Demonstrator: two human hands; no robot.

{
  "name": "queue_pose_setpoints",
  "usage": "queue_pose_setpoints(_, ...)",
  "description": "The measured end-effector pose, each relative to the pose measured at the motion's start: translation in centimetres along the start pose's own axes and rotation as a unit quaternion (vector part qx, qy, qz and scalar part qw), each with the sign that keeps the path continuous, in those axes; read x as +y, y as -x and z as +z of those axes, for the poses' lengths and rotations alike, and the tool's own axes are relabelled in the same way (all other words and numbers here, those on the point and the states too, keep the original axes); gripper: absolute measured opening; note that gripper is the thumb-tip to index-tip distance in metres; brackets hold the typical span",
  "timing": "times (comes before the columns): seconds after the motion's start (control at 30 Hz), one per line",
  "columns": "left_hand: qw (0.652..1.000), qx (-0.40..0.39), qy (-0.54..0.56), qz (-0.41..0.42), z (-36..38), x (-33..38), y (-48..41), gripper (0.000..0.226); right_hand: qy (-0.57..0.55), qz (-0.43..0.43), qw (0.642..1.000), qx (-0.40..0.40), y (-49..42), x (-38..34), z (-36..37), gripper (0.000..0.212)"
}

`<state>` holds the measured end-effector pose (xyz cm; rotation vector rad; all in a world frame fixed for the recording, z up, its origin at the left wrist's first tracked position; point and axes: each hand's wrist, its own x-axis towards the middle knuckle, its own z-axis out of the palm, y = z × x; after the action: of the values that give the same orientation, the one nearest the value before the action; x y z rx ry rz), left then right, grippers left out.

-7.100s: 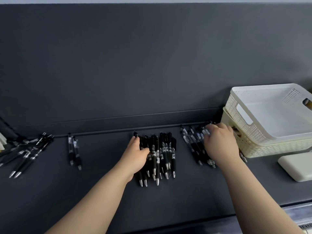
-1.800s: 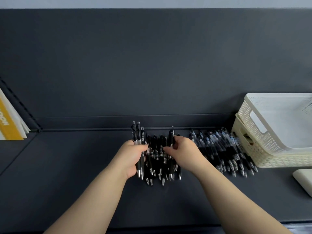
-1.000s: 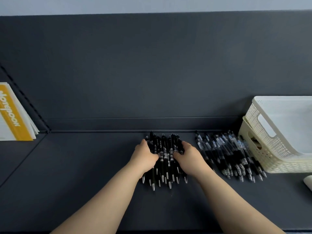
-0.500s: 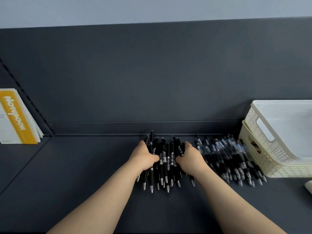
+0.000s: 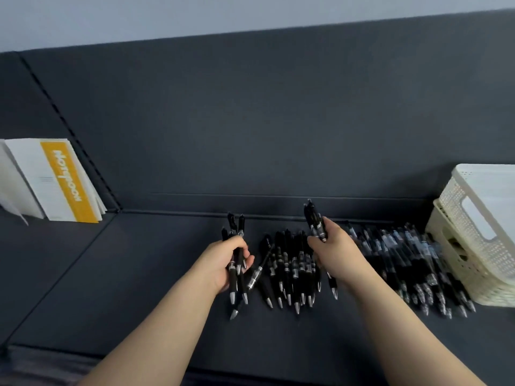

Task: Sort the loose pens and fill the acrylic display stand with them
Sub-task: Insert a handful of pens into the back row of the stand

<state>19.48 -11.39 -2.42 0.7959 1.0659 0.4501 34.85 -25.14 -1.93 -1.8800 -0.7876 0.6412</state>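
I'm mid-sort, gathering stage by my read. My left hand (image 5: 223,263) is closed round a small bunch of black click pens (image 5: 237,263), clicker ends up, tips pointing down toward me. My right hand (image 5: 331,252) is curled round a second bunch (image 5: 315,222), lifted at a tilt. Between the two hands lies the black pen pile (image 5: 289,266) on the dark shelf surface (image 5: 139,288), tips toward me, roughly parallel; one pen (image 5: 257,271) at its left edge lies skewed across the rest.

Taking that pile as my landmark: just right of it, past my right wrist, sits a second pile, clear-barrel pens (image 5: 404,260), running up to the stacked cream plastic baskets (image 5: 473,246) at far right. Well left of the pile, a white and yellow notebook (image 5: 64,179) leans against the back panel w/ other booklets.

The acrylic display stand isn't in view, so I can't say where filling happens or how far along it is. Next move, I'd judge: square up both bunches, tips one way, then carry them to wherever the stand is.

In the way: nothing blocks the hands. Risks are the skewed pen snagging as I scoop, pens slipping from a loose bunch, and the two piles lying close enough to mix at the border.
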Motion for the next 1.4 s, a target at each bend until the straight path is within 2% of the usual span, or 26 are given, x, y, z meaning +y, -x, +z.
queue_pose_setpoints(0.2, 0.984, -0.062, 0.162, -0.042, -2.8, 0.8, 1.1, 0.008, -0.105, -0.018, 0.994, -0.035, 1.0, -2.4, 3.8, 0.022)
queue_pose_setpoints(0.33, 0.975, -0.09, 0.198, -0.035, -6.1, 2.0, 2.7, 0.005, -0.129, -0.05, 0.988, -0.075, 2.7, -5.1, 7.7, 0.012)
queue_pose_setpoints(0.47, 0.972, -0.105, 0.211, -0.016, -10.5, 3.3, 5.0, 0.006, -0.13, -0.08, 0.983, -0.101, 4.6, -8.3, 13.2, 0.021)
queue_pose_setpoints(0.63, 0.984, -0.064, 0.164, 0.031, -19.6, 5.5, 7.5, 0.009, -0.125, -0.097, 0.976, -0.149, 7.6, -13.0, 23.0, 0.037)
queue_pose_setpoints(0.73, 0.988, -0.058, 0.137, 0.052, -25.8, 7.1, 9.0, 0.009, -0.118, -0.116, 0.968, -0.186, 9.4, -15.8, 29.2, 0.037)
queue_pose_setpoints(0.83, 0.983, -0.053, 0.158, 0.082, -32.2, 8.2, 10.3, 0.013, -0.113, -0.148, 0.961, -0.205, 11.2, -18.6, 35.3, 0.035)
queue_pose_setpoints(0.97, 0.973, -0.031, 0.2, 0.11, -39.8, 9.3, 12.3, 0.022, -0.107, -0.192, 0.947, -0.234, 13.9, -21.9, 42.7, 0.044)
queue_pose_setpoints(1.1, 0.965, -0.008, 0.214, 0.152, -46.4, 10.2, 14.2, 0.018, -0.102, -0.247, 0.92, -0.288, 15.9, -24.8, 48.8, 0.037)
queue_pose_setpoints(1.23, 0.955, 0.023, 0.219, 0.197, -51.4, 11.0, 15.4, 0.022, -0.059, -0.273, 0.899, -0.337, 16.9, -26.6, 53.8, 0.04)
queue_pose_setpoints(1.4, 0.95, 0.072, 0.225, 0.203, -56.0, 12.7, 14.9, 0.023, -0.019, -0.29, 0.871, -0.396, 16.2, -28.9, 58.7, 0.046)
